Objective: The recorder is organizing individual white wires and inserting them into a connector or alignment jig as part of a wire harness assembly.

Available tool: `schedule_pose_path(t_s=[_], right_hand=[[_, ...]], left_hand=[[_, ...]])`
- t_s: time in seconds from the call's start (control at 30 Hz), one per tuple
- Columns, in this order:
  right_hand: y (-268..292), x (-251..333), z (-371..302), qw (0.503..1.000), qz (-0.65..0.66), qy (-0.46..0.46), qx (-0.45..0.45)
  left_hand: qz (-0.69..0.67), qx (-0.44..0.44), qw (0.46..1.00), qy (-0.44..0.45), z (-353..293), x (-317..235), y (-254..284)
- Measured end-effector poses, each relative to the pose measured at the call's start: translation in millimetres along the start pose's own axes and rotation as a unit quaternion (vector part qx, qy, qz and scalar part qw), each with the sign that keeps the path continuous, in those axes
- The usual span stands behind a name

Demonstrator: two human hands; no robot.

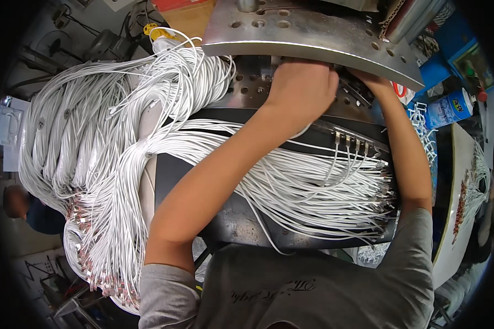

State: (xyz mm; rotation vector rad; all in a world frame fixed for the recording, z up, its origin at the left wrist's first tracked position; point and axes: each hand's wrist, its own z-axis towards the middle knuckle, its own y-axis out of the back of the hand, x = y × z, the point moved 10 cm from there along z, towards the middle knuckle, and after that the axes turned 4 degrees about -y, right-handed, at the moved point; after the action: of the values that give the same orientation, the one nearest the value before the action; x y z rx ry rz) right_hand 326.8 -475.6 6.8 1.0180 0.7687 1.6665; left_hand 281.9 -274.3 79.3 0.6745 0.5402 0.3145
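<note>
My left hand (304, 90) is closed and reaches under the edge of a thick steel press plate (313, 52). Its fingertips are hidden, and so is whatever they grip. A white cable runs out beneath the wrist. My right hand (370, 81) also reaches under the plate's right side, where its fingers cannot be seen. Below my hands, a wide bundle of white cables (296, 189) lies across a black surface (214, 219), their metal-tipped ends toward the right. Several cable plugs (348, 141) sit in a row along a metal strip just below my left hand.
More white cables (77, 131) hang in thick bunches at the left. A blue and white spray can (449, 108) stands at the right, beside small white plastic pieces (421, 129). A pale board (455, 203) with cable ends lies farther right. Another person (35, 211) is at far left.
</note>
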Motion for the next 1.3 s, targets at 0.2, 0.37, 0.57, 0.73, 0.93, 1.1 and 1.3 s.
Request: schedule_pose_path(t_s=[0.2,0.37,0.57,0.73,0.93,1.1,1.3], right_hand=[[12,-13,-15,0.997,0.066,0.039,-0.01],[25,19,-26,0.987,0.071,-0.092,0.108],[52,51,-51,0.993,0.106,-0.046,0.008],[45,79,-55,0.987,0.114,-0.088,0.074],[46,84,-64,0.977,0.142,-0.131,0.092],[25,65,-82,0.911,0.274,-0.245,0.189],[53,85,-96,0.96,0.209,-0.156,0.102]], left_hand=[[-0.632,0.046,0.7,0.329,-54,17,8],[-0.845,0.007,0.404,0.351,-93,21,16],[-0.864,-0.022,0.388,0.32,-101,22,22],[-0.879,-0.031,0.39,0.272,-101,23,29],[-0.883,-0.012,0.386,0.267,-103,26,26],[-0.688,-0.015,0.709,0.155,-94,17,70],[0.064,-0.199,0.977,-0.042,-103,15,207]])
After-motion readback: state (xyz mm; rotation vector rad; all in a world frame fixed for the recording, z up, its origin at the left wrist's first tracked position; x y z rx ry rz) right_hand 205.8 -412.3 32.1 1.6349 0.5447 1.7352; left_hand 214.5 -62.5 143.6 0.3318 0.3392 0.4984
